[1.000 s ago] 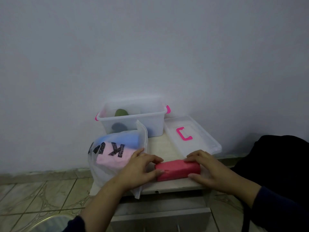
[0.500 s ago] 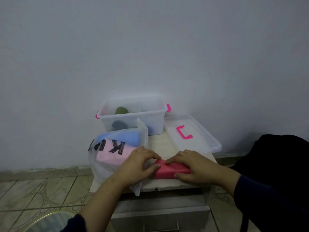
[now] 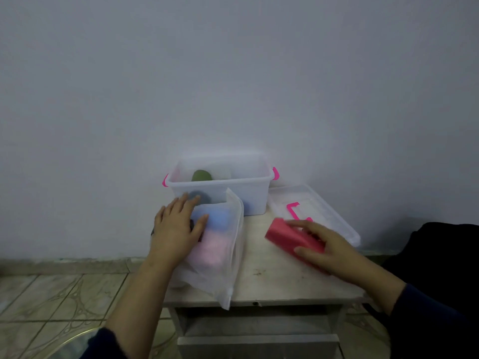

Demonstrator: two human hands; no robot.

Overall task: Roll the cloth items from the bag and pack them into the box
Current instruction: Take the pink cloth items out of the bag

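Right hand (image 3: 326, 251) grips the red roll (image 3: 290, 237), right of the bag (image 3: 220, 244) (box (image 3: 233, 193) behind it); left hand (image 3: 176, 229) lies flat on the bag. Risk: a loose grip lets the roll unwind.

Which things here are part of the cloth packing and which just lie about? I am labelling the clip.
Part of the job: red rolled cloth in the right hand; bag under the left hand; box.

Lying about: lid; black fabric; small table.

Dim, flat, bluish light; soft overall focus.
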